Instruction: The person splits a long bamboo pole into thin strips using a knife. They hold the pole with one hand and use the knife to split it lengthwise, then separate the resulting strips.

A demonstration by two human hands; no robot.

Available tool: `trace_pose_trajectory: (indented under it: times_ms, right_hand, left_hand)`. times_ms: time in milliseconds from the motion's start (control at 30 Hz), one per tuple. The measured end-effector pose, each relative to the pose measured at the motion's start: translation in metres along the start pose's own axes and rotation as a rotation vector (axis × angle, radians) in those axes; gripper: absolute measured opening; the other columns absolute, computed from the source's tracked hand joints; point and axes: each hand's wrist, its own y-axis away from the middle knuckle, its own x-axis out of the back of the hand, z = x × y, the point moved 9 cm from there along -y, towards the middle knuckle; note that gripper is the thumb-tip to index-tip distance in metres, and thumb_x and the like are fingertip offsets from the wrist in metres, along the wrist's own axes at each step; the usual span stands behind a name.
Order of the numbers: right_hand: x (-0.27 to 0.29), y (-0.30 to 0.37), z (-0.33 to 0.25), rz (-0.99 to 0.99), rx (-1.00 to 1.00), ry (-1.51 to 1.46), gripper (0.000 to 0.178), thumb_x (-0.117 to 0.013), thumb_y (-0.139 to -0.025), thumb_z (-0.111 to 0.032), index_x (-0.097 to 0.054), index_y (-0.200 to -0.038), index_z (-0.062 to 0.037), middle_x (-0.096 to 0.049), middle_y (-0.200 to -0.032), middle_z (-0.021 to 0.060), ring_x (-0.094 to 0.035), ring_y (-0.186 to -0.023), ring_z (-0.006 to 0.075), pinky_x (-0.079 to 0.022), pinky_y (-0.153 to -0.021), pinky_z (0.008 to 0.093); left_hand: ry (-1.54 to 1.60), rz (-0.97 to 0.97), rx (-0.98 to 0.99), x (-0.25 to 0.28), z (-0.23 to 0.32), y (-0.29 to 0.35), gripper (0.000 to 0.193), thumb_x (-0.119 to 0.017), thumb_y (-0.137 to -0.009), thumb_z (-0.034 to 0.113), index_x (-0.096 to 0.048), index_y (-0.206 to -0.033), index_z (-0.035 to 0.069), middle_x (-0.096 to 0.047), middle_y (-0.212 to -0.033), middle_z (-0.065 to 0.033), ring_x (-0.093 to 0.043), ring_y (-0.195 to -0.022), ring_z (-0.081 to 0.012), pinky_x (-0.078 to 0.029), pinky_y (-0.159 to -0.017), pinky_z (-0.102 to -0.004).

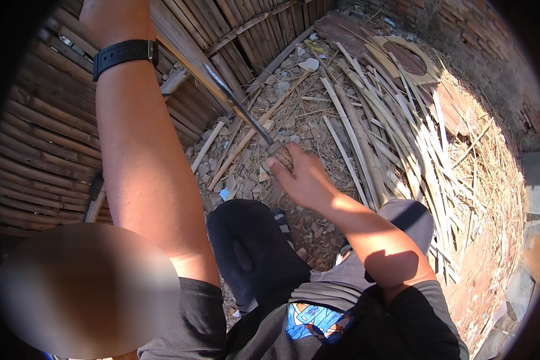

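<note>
My right hand [303, 177] is closed around the short wooden handle of a machete [258, 128], near the middle of the view. Its narrow metal blade slants up and to the left, alongside a long bamboo piece [189, 60]. Whether the blade touches the bamboo or only overlaps it in view, I cannot tell. My left arm reaches up to the top edge, with a black wrist strap on it. Only the base of my left hand [117, 21] shows; its fingers are cut off by the edge.
A bamboo slat wall [48, 138] stands on the left. Split bamboo strips [396, 132] lie in a heap on the right, with a board with a round hole [402, 57] behind. Rubble and straw cover the ground. A brick wall [486, 36] rises at the far right.
</note>
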Motion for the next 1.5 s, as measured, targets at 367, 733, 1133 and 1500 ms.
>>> trace_pose_trajectory:
  times_ms: [367, 733, 1133, 1500]
  right_hand:
    - [0.062, -0.003, -0.019, 0.078, -0.145, -0.436, 0.045, -0.052, -0.101, -0.047, -0.058, -0.107, -0.0031, -0.05, -0.064, 0.0014, -0.047, -0.053, 0.0081, -0.04, -0.049, 0.0242]
    - [0.019, -0.011, 0.013, -0.038, -0.132, -0.057, 0.055, -0.045, -0.101, -0.051, -0.056, -0.106, 0.0029, -0.063, -0.078, 0.0201, -0.063, -0.076, 0.0366, -0.049, -0.071, 0.0451]
    - [0.103, 0.001, -0.03, 0.419, 0.16, -0.502, 0.039, -0.048, -0.104, -0.04, -0.053, -0.098, -0.0021, -0.058, -0.065, 0.0043, -0.059, -0.058, 0.0185, -0.045, -0.054, 0.0323]
    - [-0.001, 0.016, 0.141, -0.076, -0.577, -0.213, 0.055, -0.05, -0.099, -0.052, -0.058, -0.108, 0.0019, -0.055, -0.065, 0.0061, -0.052, -0.046, 0.0151, -0.044, -0.046, 0.0315]
  left_hand:
    - [-0.735, 0.114, -0.593, 0.008, 0.012, -0.002, 0.039, -0.046, -0.1, 0.035, -0.07, -0.106, 0.005, -0.064, -0.083, -0.0156, -0.059, -0.074, -0.0239, -0.045, -0.068, -0.0373]
    - [0.354, -0.307, 0.242, -0.005, 0.036, 0.047, 0.039, -0.046, -0.1, 0.038, -0.063, -0.085, 0.007, -0.055, -0.069, -0.0035, -0.051, -0.062, -0.0152, -0.038, -0.054, -0.0311]
    - [0.128, -0.096, 0.28, -0.017, 0.033, 0.052, 0.047, -0.05, -0.101, 0.045, -0.06, -0.071, 0.011, -0.047, -0.058, 0.0001, -0.043, -0.048, -0.0132, -0.033, -0.046, -0.0322]
    - [-0.019, -0.014, 0.139, -0.008, 0.034, 0.045, 0.047, -0.05, -0.101, 0.045, -0.054, -0.068, 0.012, -0.044, -0.056, 0.0011, -0.041, -0.045, -0.0135, -0.031, -0.044, -0.0316]
